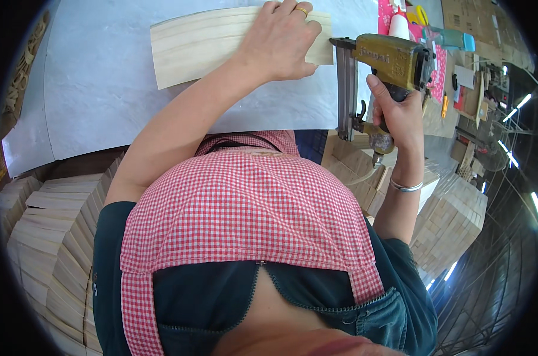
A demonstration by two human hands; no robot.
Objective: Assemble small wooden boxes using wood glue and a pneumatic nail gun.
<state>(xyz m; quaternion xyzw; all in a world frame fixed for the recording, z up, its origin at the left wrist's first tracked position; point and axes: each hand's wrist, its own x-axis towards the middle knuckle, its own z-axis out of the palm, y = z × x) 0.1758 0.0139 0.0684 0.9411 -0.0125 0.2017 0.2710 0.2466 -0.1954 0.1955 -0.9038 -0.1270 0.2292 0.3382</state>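
Note:
A pale wooden board (198, 46) lies on the grey-white tabletop (103, 71). My left hand (281, 43) grips it near its right end, fingers over the far edge and thumb by the near side. In my right hand (401, 113) is a nail gun (388, 56), yellowish-brown with a dark grip and a grey magazine. My fingers wrap its grip, and the thumb rests along the body. The gun's nose sits right by the board's right end; whether they touch I cannot tell. A hose fitting (377, 159) hangs at the lower end of the grip.
Beyond the gun stand a white bottle with a red tip (398, 25) and a teal object (459, 40) by a pink patterned cloth (438, 83). An orange knife (445, 107) lies farther right. Wood pieces are stacked at lower left (49, 219) and right (453, 207).

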